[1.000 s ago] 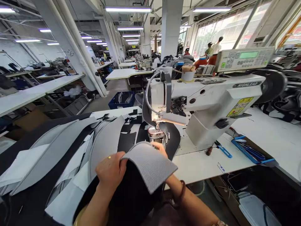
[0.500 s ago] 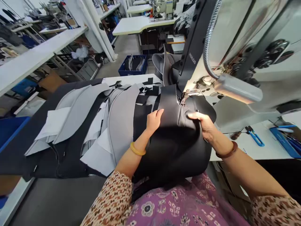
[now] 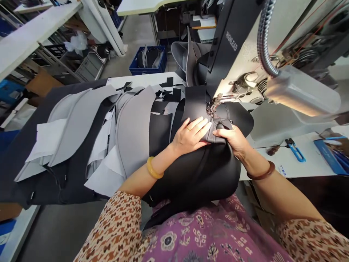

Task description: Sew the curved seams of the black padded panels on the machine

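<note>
A black padded fabric piece [image 3: 201, 171] lies over the table's front edge and runs up under the presser foot [image 3: 212, 106] of a white sewing machine [image 3: 253, 47]. My left hand [image 3: 191, 134] rests flat on the fabric just left of the foot, fingers stretched out. My right hand [image 3: 231, 140] is closed on a fold of the same fabric right below the foot, thumb on top. A lamp on a flexible neck [image 3: 300, 92] lights the seam area.
Grey and black cut panels [image 3: 103, 123] are stacked on the table to the left. Blue snips [image 3: 293, 150] and a blue tray [image 3: 331, 149] lie on the table at right. A blue crate [image 3: 148, 60] stands on the floor beyond, near other workbenches.
The view has tipped down and closer to the needle. The grey padded side was turned under, black side up. My left hand moved right to lie flat beside the foot; my right hand gripped the fold.
</note>
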Demonstrator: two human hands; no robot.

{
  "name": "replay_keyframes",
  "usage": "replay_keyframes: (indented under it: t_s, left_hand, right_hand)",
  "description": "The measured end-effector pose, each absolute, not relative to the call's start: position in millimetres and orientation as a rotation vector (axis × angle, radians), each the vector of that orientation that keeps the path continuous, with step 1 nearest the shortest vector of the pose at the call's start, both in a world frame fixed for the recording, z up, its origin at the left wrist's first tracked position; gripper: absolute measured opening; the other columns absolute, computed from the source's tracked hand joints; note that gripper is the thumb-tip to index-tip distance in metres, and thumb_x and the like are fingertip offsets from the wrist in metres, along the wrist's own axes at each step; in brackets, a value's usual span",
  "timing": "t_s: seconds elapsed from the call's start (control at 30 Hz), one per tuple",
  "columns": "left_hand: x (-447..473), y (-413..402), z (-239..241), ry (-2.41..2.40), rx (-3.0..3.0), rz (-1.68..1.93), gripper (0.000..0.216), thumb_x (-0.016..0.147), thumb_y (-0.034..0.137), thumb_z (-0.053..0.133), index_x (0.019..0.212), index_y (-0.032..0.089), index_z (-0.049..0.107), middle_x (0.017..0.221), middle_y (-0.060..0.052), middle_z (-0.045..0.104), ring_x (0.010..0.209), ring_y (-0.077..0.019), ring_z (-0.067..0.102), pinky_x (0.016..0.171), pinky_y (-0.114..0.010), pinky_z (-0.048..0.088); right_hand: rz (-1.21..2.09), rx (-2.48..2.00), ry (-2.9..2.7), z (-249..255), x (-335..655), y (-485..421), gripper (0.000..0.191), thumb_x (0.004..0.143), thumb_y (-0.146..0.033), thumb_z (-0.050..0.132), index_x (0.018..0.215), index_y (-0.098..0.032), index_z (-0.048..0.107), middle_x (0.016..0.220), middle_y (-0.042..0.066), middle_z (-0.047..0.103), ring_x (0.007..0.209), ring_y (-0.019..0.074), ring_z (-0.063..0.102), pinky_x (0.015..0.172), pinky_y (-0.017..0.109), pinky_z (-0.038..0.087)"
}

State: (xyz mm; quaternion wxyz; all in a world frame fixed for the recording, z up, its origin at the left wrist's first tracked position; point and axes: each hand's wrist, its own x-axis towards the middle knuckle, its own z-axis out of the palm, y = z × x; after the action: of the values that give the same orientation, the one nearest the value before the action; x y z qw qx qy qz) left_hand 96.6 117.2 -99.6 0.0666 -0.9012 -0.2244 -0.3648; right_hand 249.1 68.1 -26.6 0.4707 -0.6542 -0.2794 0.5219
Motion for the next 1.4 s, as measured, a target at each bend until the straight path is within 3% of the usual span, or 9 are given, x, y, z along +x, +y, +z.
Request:
replay_keyframes:
  t_s: [0.17, 0.33, 0.43, 0.6, 1.4]
  left_hand:
    - [103, 118, -99, -0.810, -2.728, -1.011, 0.050, 0.085, 0.044, 0.050, 0.129, 0.020, 0.052, 0.124, -0.012, 0.059, 0.119, -0.0269, 0.052, 0.103, -0.041, 0.033]
    - [110, 117, -95, -0.843, -2.647, -1.056, 0.045, 0.085, 0.037, 0.050, 0.127, 0.022, 0.054, 0.124, -0.011, 0.059, 0.118, -0.0267, 0.052, 0.100, -0.040, 0.036]
    - [114, 118, -90, -0.916, -2.656, -1.024, 0.043, 0.088, 0.039, 0.045, 0.127, 0.022, 0.054, 0.122, -0.011, 0.060, 0.118, -0.0254, 0.052, 0.100, -0.039, 0.037]
    - [118, 119, -87, -0.993, -2.706, -0.959, 0.041, 0.091, 0.040, 0.043, 0.126, 0.024, 0.055, 0.123, -0.011, 0.059, 0.121, -0.0245, 0.050, 0.103, -0.039, 0.037]
    - [121, 120, -85, -1.034, -2.713, -1.010, 0.036, 0.091, 0.038, 0.044, 0.124, 0.027, 0.056, 0.121, -0.011, 0.059, 0.120, -0.0247, 0.050, 0.102, -0.043, 0.037]
  right_hand:
    - [0.932, -1.766, -1.100, -20, 260, 70, 0.029, 0.049, -0.036, 0.063, 0.062, -0.013, 0.051, 0.060, -0.002, 0.049, 0.056, 0.0079, 0.042, 0.056, 0.023, 0.036]
    - [0.391, -2.044, -1.493, -13, 274, 76, 0.046, 0.067, -0.053, 0.053, 0.045, -0.017, 0.035, 0.045, -0.001, 0.030, 0.048, 0.0086, 0.029, 0.050, 0.026, 0.024]
    - [0.238, -2.080, -1.489, -16, 280, 84, 0.043, 0.070, -0.051, 0.053, 0.049, -0.018, 0.037, 0.047, -0.001, 0.034, 0.050, 0.0096, 0.031, 0.051, 0.026, 0.024]
    - [0.231, -2.010, -1.364, -25, 286, 95, 0.033, 0.066, -0.043, 0.061, 0.061, -0.018, 0.041, 0.055, -0.003, 0.041, 0.053, 0.0096, 0.034, 0.053, 0.024, 0.025]
    - [0.275, -2.022, -1.352, -25, 287, 101, 0.033, 0.069, -0.041, 0.062, 0.061, -0.017, 0.041, 0.059, -0.003, 0.040, 0.057, 0.0099, 0.034, 0.057, 0.025, 0.025]
